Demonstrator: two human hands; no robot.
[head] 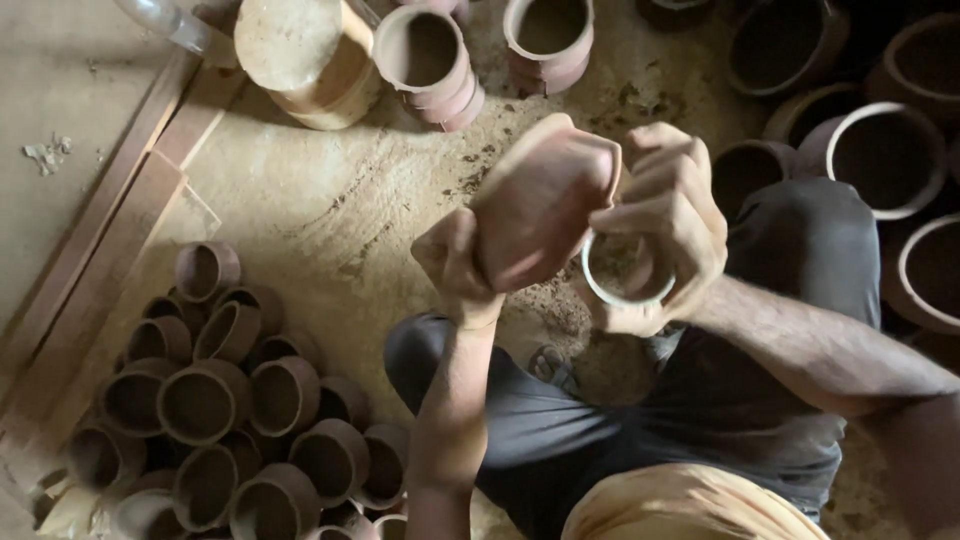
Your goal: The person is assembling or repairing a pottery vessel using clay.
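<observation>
We see a reddish-brown, unfired clay pot (540, 205) tilted above the lap, mouth up-right. Our left hand (452, 265) clasps its lower-left base. Our right hand (662, 215), just right of the pot, is closed around a small pale ring (628, 272).

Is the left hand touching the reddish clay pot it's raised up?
Touching. The head view shows the left hand pressed against the lower side of the clay pot, no gap between them; the right hand grips its other side.
</observation>
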